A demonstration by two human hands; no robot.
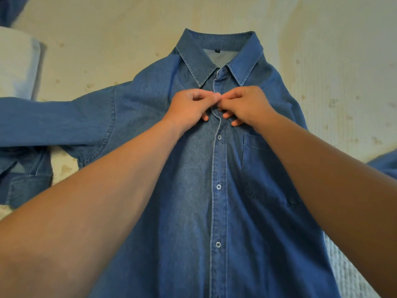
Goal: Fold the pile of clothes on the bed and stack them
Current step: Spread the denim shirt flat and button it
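shirt: denim shirt [193, 211] lies face-up and flat on the bed [343, 61], collar [219, 54] at the far end, hem toward the person; long axis runs near-to-far, straight out from the body.
placket: placket [219, 211] runs down the centre on that same axis. Three buttons below the hands look fastened; whether the collar button is done, cannot tell.
left grip: left hand [191, 106] sits just left of the placket, below the collar, thumb and forefinger narrowed to a pinch on the placket edge, other fingers curled.
right grip: right hand [242, 106] mirrors it from the right, fingertips [227, 97] meeting the left's at the centreline. Pinching the cloth there, probably at a button; the button itself is hidden.
reach: both hands equally near the work point, arms extended about the same.
sleeves: left sleeve [53, 121] spread out sideways, cuff [25, 186] doubled back toward the near side; the other sleeve only shows as a scrap at the right edge.
other: pale folded cloth [17, 61] at far left, apart from the shirt.
step (judgement): buttoning up near the collar, folding not started.
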